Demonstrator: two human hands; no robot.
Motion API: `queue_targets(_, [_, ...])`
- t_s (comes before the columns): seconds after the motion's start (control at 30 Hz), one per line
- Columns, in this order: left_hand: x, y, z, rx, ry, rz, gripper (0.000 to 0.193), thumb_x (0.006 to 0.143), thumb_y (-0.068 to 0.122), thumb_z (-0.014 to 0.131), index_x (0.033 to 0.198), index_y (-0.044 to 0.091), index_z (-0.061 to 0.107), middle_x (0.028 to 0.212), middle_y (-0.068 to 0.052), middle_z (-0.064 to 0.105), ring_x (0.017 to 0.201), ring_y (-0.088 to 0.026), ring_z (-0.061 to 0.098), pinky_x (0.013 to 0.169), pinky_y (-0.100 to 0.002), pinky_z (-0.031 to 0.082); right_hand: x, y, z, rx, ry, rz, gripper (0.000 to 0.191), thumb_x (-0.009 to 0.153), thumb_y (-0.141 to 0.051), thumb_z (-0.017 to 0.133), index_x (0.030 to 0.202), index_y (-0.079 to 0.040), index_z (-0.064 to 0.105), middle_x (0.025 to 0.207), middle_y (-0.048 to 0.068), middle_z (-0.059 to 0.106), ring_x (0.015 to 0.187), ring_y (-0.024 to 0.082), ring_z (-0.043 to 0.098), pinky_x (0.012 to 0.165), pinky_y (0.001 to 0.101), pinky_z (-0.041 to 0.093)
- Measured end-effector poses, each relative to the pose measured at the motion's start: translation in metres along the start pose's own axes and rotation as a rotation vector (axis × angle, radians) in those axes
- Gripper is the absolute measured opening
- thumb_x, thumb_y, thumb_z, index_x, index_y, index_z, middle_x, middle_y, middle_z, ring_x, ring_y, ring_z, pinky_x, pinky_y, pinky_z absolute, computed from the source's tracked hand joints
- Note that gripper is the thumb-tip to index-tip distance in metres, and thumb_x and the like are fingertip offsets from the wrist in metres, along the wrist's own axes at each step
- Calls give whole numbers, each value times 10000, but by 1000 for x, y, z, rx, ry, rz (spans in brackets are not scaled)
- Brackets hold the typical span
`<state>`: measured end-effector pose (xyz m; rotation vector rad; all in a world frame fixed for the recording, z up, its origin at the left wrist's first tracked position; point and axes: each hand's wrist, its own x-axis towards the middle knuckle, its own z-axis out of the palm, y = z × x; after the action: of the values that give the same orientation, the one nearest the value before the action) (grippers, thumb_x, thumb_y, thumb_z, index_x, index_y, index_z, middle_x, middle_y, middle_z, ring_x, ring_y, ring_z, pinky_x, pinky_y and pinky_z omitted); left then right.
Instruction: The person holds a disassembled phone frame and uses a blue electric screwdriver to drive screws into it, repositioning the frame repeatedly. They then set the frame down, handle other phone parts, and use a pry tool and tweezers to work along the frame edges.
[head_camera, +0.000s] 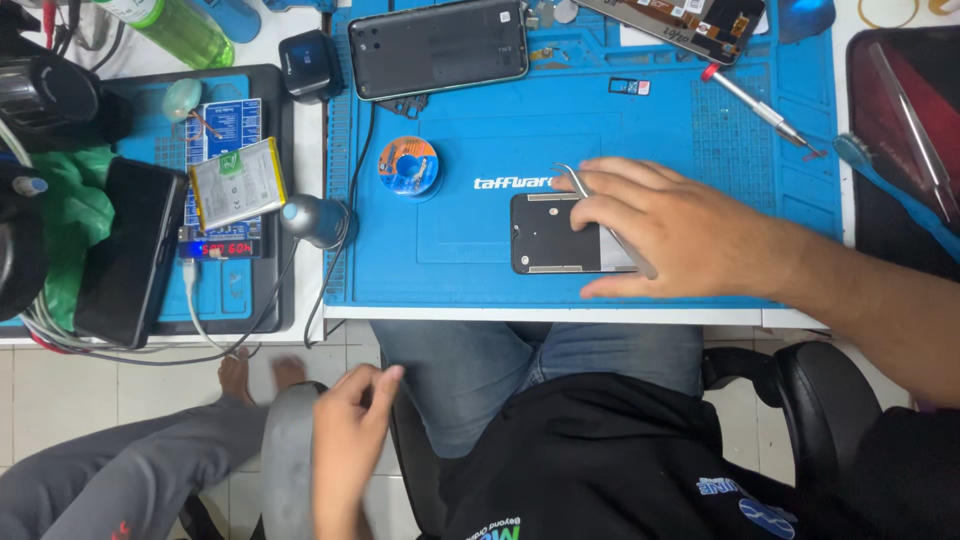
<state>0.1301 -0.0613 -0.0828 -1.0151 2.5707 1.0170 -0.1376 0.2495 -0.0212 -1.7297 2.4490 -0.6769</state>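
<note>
Fingers (600, 190) of the right hand (680, 235) pinch curved steel tweezers (580, 185) over the dark phone frame (560, 235); left hand (345, 440) hangs empty, loosely spread. Pressing the frame flat would steady it.

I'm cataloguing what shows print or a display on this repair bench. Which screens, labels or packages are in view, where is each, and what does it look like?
Small digital display: left board, narrow dark strip, red lit digits.
Battery: above that display, flat rectangle, pale label, yellow edge.
Black phone: far left, tilted, dark screen.
Phone under right hand: blue mat, dark rectangle, silvery panel.
Mat logo: mat centre, white lettering.
Green bottle: top left, white label.
</note>
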Motion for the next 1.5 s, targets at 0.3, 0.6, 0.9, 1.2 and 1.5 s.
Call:
queue_targets(0.3, [-14, -22, 40, 15, -143, 439, 883, 908, 272, 810, 1463, -152, 269, 1523, -392, 287, 1442, -463, 307, 1129, -428, 313, 6, -28, -20, 34, 181, 17, 519, 756, -342, 876, 1056, -67, 554, 1308, 155, 623, 1210, 346, 564, 976, 428, 514])
queue_targets(0.6, [14, 158, 66, -1290, -222, 955, 716, 1129, 401, 619, 1630, 157, 170, 1707, -179, 211, 1527, -290, 329, 1275, -443, 331, -7, -79, -20, 131, 445, 81, 638, 726, -203, 965, 1128, -36, 498, 1356, 202, 598, 1232, 368, 601, 1046, 444, 500])
queue_targets(0.9, [22, 242, 93, -1848, -526, 919, 672, 1100, 634, 446, 1558, 194, 225, 1577, -218, 339, 1353, -367, 486, 1160, -491, 427, -4, -86, -20, 12, 628, 166, 646, 793, -152, 949, 1203, -5, 473, 1394, 235, 561, 1278, 405, 588, 1058, 449, 497])
queue_targets(1.2, [25, 222, 57, -2054, -1192, 411, 491, 1202, 446, 273, 1468, 68, 439, 1541, -256, 425, 1264, -393, 555, 1047, -517, 523, -20, -76, -42, 229, 823, 111, 317, 1164, -201, 576, 1422, -28, 511, 1365, 187, 500, 1151, 238, 610, 1010, 304, 513])
queue_targets(1.5, [32, 212, 79, -1954, -951, 210, 576, 1244, 454, 262, 1397, -53, 491, 1383, -200, 550, 1303, -264, 560, 1174, -388, 441, 6, -69, 6, -63, 516, 227, 220, 1016, 99, 692, 1232, 72, 663, 1318, 211, 447, 1240, 373, 676, 1125, 439, 574])
